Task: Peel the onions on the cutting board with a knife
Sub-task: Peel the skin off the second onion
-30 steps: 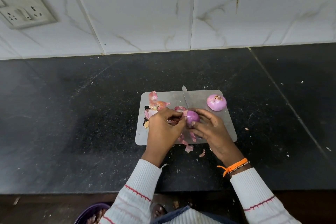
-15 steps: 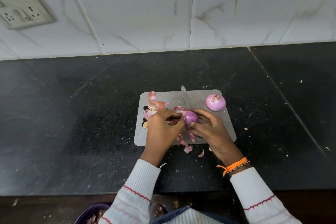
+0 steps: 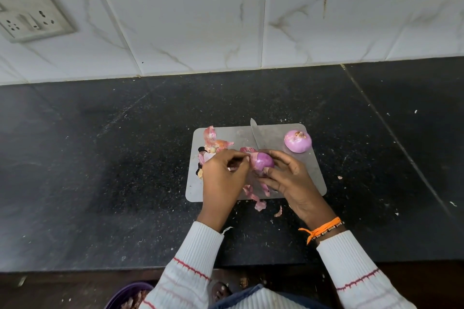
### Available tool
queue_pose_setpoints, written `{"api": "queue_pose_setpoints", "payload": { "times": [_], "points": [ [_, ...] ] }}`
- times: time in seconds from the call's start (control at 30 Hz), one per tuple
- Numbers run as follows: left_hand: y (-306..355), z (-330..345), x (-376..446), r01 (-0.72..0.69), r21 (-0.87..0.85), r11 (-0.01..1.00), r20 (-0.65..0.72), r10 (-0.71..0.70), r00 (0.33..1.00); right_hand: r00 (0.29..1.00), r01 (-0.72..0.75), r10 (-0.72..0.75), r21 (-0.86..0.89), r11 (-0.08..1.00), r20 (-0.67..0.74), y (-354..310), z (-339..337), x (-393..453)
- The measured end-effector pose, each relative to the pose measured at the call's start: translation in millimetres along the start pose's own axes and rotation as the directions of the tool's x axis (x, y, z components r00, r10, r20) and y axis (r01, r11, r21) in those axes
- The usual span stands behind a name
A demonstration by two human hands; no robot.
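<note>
At the near edge a purple bowl [image 3: 128, 295] shows below the counter lip, with dark scraps in it. Past the ribbed white sleeves [image 3: 190, 266] and an orange wrist thread [image 3: 320, 229], both hands meet over the board [image 3: 281, 133].

The right hand [image 3: 292, 180] cups the onion [image 3: 262, 160], fingers curled round its right and near side, the thumb pressed on it. The knife [image 3: 256, 134] blade runs away from that hand and its handle is hidden, so whether this hand also holds the knife cannot be told. The left hand [image 3: 222, 178] has its fingers curled, thumb and fingertips pinched together at the onion's left end, seemingly on a flap of skin.

The step appears to be stripping the loosened skin by hand. To do it well, the pinch should take the whole dry layer at its cut end and pull along the bulb's curve, the other hand turning the onion to feed it. A short, low pull would keep the thin skin from tearing into slivers.

The held onion shows glossy purple flesh. Papery pink peels [image 3: 253, 194] curl at the board's near edge, some fallen onto the speckled black counter [image 3: 100, 170]. The board is a thin grey sheet with rounded corners. More peels [image 3: 213, 140] lie at its far left. A second onion [image 3: 298, 140], smooth and pale purple with a trimmed top, rests at its far right corner. Beyond stand veined white tiles [image 3: 195, 20] and a socket [image 3: 27, 17].
</note>
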State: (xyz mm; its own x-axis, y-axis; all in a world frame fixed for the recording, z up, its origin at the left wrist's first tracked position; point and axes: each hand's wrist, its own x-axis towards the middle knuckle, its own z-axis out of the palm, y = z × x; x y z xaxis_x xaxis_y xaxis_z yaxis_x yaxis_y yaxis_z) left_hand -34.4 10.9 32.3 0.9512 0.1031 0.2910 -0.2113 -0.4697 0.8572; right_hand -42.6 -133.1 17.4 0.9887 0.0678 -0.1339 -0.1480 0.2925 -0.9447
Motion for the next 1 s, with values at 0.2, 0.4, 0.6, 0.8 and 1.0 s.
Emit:
{"api": "queue_pose_setpoints", "payload": {
  "times": [0.2, 0.4, 0.6, 0.8, 1.0],
  "points": [
    [1.5, -0.2, -1.2, -0.053, -0.010, 0.999, 0.019, 0.053, 0.998, 1.000, 0.012, -0.012, 0.013, 1.000, 0.016, 0.3, -0.7, 0.0],
    [1.0, 0.7, -2.2, -0.025, -0.002, 1.000, 0.014, 0.025, 1.000, 0.998, 0.068, -0.067, -0.119, 0.991, 0.014, 1.2, 0.2, -0.5],
    [-2.7, -0.7, -0.7, 0.215, -0.165, 0.963, 0.077, -0.204, 0.976, 0.991, 0.135, -0.129, -0.151, 0.979, 0.045, 0.0, 3.2, -1.8],
    [-4.9, -0.3, -2.1, 0.391, -0.302, 0.869, 0.222, -0.335, 0.916, 0.965, 0.226, -0.259, -0.377, 0.898, -0.038, -2.8, 8.7, -0.4],
    [-2.0, -1.6, -4.5, 0.581, -0.420, 0.697, 0.485, -0.368, 0.793, 0.924, 0.285, -0.380, -0.584, 0.760, -0.044, -1.5, 11.1, 0.9]
  ]
}}
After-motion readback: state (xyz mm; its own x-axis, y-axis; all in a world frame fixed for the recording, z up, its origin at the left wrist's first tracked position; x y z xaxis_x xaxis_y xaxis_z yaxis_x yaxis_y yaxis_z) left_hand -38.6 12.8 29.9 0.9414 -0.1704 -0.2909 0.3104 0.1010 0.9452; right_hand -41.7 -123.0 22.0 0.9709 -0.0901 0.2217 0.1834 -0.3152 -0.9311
